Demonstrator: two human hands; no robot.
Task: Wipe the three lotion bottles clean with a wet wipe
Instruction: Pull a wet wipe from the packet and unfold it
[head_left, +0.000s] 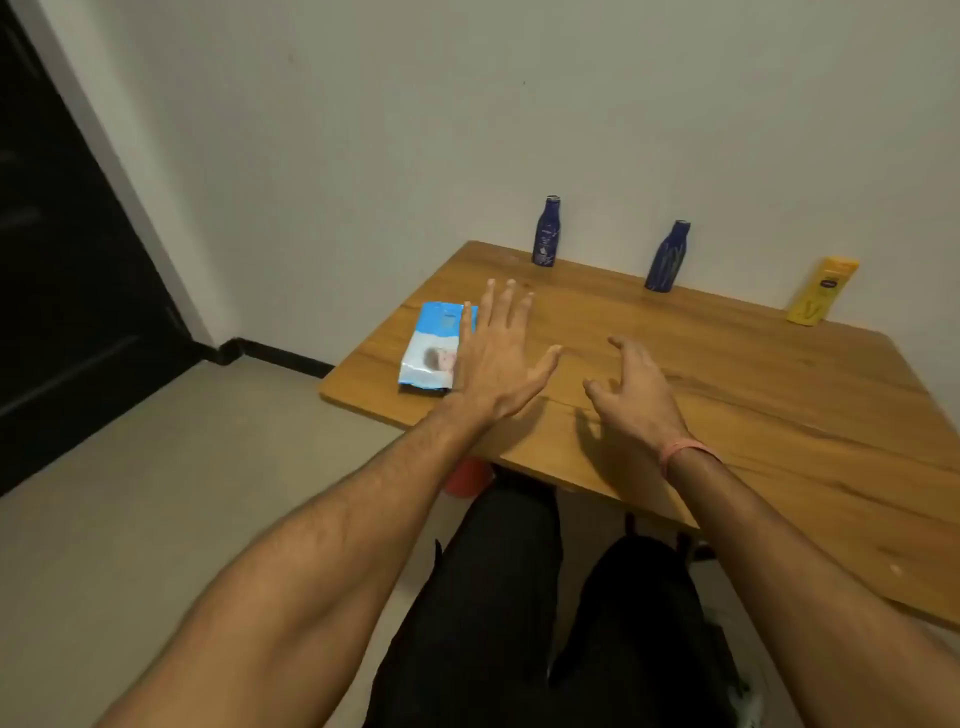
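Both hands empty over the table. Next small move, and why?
Probably shift the left hand onto the wipes pack beside it and pull out a wipe. Neither it nor the right hand holds anything, no loose wipe is visible, and the three bottles stand untouched by the wall.

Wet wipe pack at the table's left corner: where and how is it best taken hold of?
Probably across its long side edges, from above. The wet wipe pack lies flat on the table, so only the top and sides are reachable. The left hand hovers open beside its right edge, nearest for it; the right hand is farther off.
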